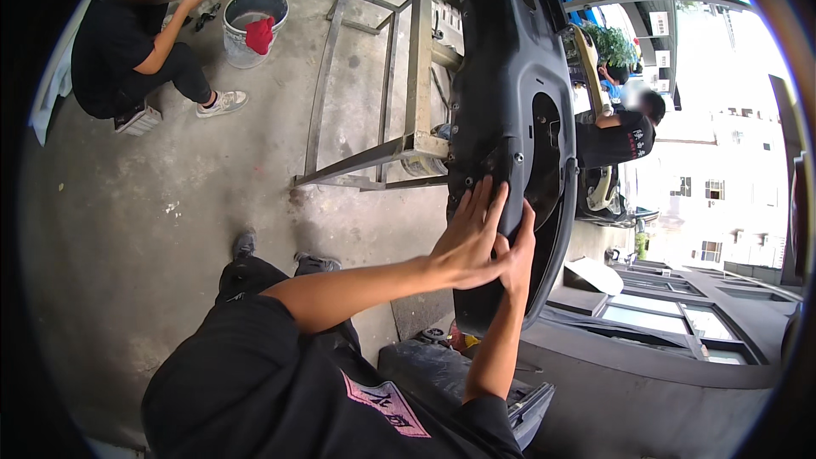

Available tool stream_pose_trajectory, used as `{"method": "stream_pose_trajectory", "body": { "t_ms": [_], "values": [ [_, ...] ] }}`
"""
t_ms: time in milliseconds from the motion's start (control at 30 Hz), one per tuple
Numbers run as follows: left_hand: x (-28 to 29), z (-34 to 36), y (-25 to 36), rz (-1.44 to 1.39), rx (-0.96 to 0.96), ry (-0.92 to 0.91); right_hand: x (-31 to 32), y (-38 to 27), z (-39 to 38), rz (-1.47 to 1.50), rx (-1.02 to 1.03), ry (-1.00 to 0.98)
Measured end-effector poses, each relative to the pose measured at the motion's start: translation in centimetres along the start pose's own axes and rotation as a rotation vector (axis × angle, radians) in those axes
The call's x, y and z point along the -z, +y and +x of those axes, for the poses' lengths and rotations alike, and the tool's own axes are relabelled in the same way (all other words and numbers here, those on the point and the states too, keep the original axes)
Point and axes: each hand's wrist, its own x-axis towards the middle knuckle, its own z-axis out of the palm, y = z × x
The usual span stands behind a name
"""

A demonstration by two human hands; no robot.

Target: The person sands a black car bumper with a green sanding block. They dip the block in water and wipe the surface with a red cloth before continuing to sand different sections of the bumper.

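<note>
A long dark grey car body panel (501, 102), with cut-outs and small bolts, lies on a metal stand in front of me. My left hand (472, 238) rests on its near part, fingers stretched out along the surface. Close against it, my right hand (516, 246) lies on the panel's raised ridge beside the dark oval opening (544, 161). Its fingers are extended, and part of its palm side is hidden. The two hands touch or overlap near the thumbs. I see no tool in either one.
The metal frame stand (416, 76) has legs reaching the concrete floor (170, 246). At left, a seated person (123, 51) is beside a bucket (255, 25) with a red cloth (260, 35). Another person (620, 136) stands beyond the panel. A dark plastic-covered thing (425, 365) is near my body.
</note>
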Motion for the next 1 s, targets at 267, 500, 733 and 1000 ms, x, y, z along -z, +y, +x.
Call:
{"method": "stream_pose_trajectory", "body": {
  "t_ms": [267, 500, 733, 1000],
  "values": [
    [1.3, 1.5, -1.8, -0.163, -0.02, 0.056, 0.0, 0.1, -0.8, -0.02, -0.009, -0.016],
    [0.1, 0.3, -1.8, -0.135, -0.029, 0.038, 0.4, 0.3, -0.5, -0.003, 0.014, -0.014],
    [0.1, 0.4, -1.6, -0.143, -0.009, 0.041, 0.2, 0.3, -0.4, 0.002, 0.087, -0.011],
    [-0.3, 1.0, -0.8, -0.203, 0.083, 0.012, 0.2, 0.5, -0.3, -0.022, 0.121, 0.009]
  ]
}}
